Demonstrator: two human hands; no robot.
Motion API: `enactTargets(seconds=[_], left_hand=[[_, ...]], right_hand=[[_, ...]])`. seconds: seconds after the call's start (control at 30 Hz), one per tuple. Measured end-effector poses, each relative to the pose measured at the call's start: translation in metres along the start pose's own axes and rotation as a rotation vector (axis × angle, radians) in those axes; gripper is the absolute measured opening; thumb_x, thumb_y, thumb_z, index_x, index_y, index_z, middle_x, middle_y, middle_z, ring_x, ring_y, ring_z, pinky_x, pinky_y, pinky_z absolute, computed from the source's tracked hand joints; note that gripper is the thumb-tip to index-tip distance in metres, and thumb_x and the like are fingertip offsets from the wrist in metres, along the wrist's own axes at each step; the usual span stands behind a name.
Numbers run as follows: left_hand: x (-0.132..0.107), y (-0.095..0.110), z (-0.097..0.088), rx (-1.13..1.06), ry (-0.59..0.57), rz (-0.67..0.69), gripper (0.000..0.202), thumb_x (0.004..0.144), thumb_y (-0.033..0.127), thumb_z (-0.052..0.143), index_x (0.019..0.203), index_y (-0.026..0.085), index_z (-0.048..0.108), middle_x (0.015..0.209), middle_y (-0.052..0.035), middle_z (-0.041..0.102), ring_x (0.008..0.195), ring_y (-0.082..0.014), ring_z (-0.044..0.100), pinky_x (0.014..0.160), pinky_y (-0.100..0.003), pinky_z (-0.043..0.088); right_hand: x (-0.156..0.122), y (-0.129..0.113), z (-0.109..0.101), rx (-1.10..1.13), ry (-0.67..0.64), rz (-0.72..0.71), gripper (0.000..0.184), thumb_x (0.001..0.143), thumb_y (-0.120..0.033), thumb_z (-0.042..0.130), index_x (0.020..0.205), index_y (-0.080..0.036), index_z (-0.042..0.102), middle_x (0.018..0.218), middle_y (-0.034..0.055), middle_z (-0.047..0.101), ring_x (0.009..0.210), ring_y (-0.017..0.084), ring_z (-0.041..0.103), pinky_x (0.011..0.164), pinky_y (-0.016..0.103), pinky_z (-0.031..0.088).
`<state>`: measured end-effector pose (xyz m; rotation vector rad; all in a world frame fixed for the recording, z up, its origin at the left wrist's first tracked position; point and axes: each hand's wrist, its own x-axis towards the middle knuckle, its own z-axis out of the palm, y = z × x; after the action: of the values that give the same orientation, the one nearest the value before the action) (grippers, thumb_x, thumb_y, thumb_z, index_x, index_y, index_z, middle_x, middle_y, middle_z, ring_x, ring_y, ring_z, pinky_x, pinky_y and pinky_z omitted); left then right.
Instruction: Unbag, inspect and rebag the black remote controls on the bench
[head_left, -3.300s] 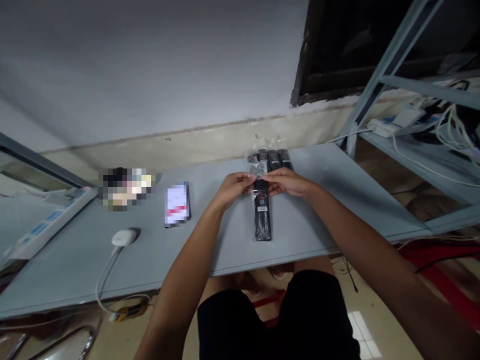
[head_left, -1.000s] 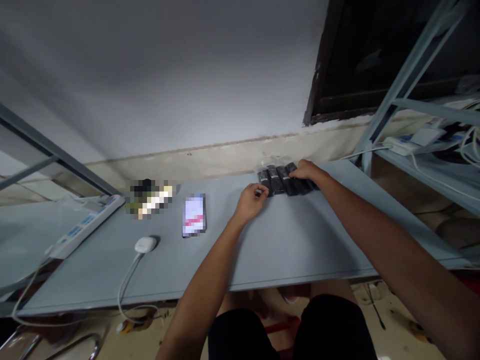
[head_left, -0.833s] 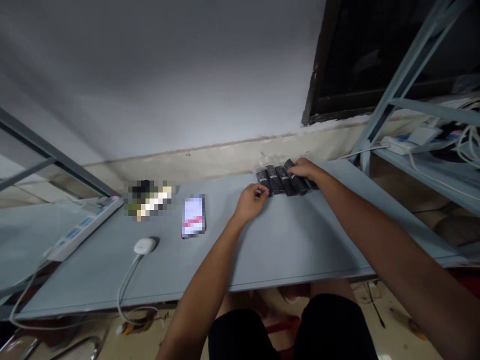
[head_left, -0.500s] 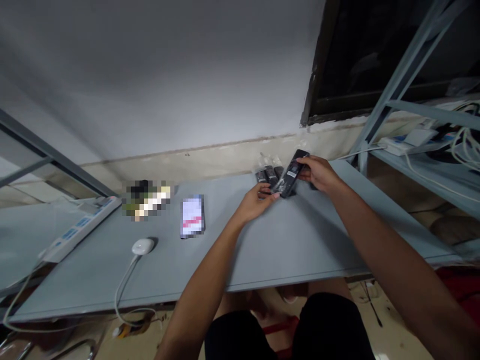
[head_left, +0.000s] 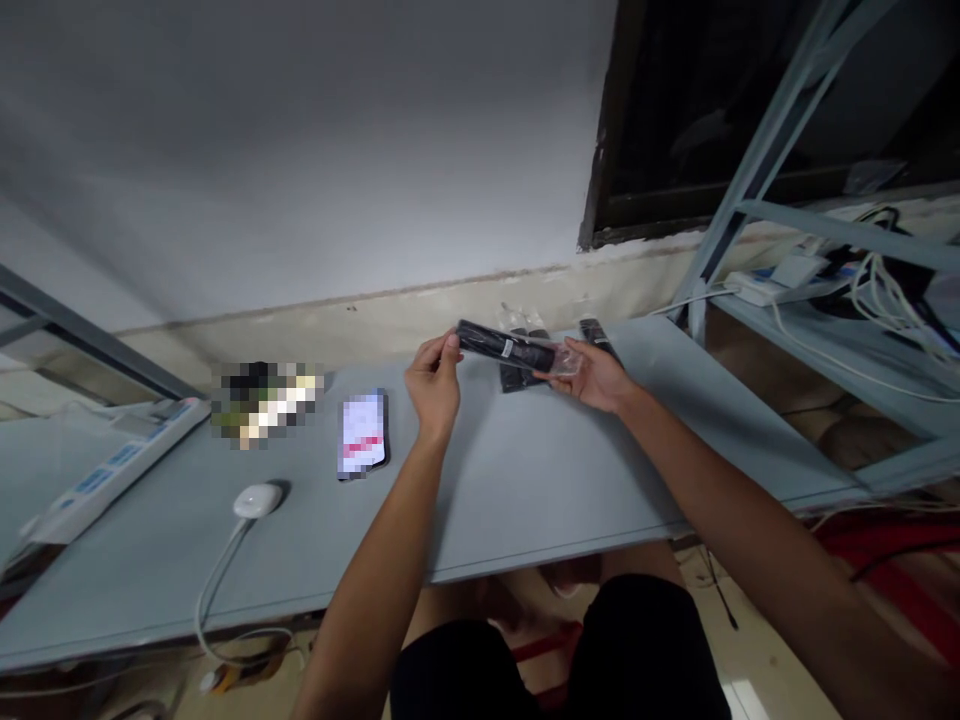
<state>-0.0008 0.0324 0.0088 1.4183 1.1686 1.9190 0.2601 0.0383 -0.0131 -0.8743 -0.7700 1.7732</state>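
A long black device (head_left: 495, 343), shaped like a remote control, is held almost level above the table. It has a small white label and sits in a clear plastic bag. My left hand (head_left: 436, 380) pinches its left end between thumb and fingers. The bag's loose right end is gripped by my right hand (head_left: 596, 375). Behind and below it, similar bagged black devices (head_left: 517, 380) lie side by side near the wall, partly hidden. Another black device (head_left: 592, 328) rests to the right, partly covered by my right hand.
On the blue-grey table (head_left: 525, 500) lie a phone (head_left: 362, 435), a white rounded device (head_left: 257, 500) with a cable, and a blurred object (head_left: 266, 405). Power strips (head_left: 120, 470) sit at the left and on the right shelf. Metal frame posts (head_left: 757, 150) flank the table.
The held device has swung from a steep slant to nearly level and moved left. My left hand has shifted to its far end, my right to the bag. The view has turned slightly right.
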Motion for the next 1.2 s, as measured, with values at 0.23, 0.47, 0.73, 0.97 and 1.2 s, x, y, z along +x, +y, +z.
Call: enactTargets(seconds=[0.23,0.47,0.73,0.97,1.2], left_hand=[[-0.003,0.019,0.003,-0.044,0.040,0.097,0.031,0.093,0.051,0.075,0.096,0.021,0.083,0.093,-0.0042,0.078,0.086,-0.0154,0.070,0.084,-0.030,0.058],[-0.004,0.025,0.006,-0.138,0.039,0.049,0.037,0.092,0.057,0.075,0.100,0.020,0.078,0.090,-0.0042,0.075,0.082,-0.0147,0.069,0.076,-0.027,0.059],[0.013,0.005,-0.005,-0.100,0.158,0.004,0.033,0.093,0.050,0.073,0.108,0.021,0.070,0.097,-0.0042,0.071,0.088,-0.0145,0.069,0.077,-0.025,0.057],[0.003,0.016,-0.015,0.482,0.005,0.455,0.029,0.095,0.039,0.072,0.121,0.025,0.071,0.135,-0.0123,0.067,0.135,-0.0297,0.058,0.120,-0.050,0.040],[-0.020,0.019,0.004,0.647,-0.945,0.522,0.077,0.080,0.037,0.090,0.150,0.030,0.059,0.157,-0.0127,0.058,0.148,-0.0343,0.052,0.125,-0.054,0.037]], right_hand=[[-0.010,0.005,-0.001,-0.023,-0.218,0.150,0.022,0.101,-0.036,0.059,0.112,-0.018,0.067,0.108,0.0132,0.080,0.093,0.025,0.081,0.084,0.037,0.067],[-0.009,0.006,-0.014,-0.058,-0.360,0.237,0.023,0.095,-0.036,0.068,0.113,-0.021,0.065,0.110,0.0088,0.078,0.088,0.026,0.082,0.070,0.035,0.068],[-0.001,0.004,-0.029,-0.211,-0.399,0.143,0.046,0.085,-0.017,0.083,0.129,-0.021,0.070,0.107,0.0063,0.079,0.087,0.021,0.082,0.060,0.022,0.065],[-0.001,0.003,-0.027,-0.311,-0.335,0.083,0.049,0.082,-0.016,0.089,0.128,-0.022,0.075,0.102,0.0063,0.080,0.085,0.017,0.081,0.058,0.015,0.061],[-0.005,0.002,-0.027,-0.364,-0.382,0.104,0.048,0.082,-0.020,0.090,0.127,-0.024,0.076,0.106,0.0062,0.081,0.086,0.016,0.081,0.065,0.017,0.063]])
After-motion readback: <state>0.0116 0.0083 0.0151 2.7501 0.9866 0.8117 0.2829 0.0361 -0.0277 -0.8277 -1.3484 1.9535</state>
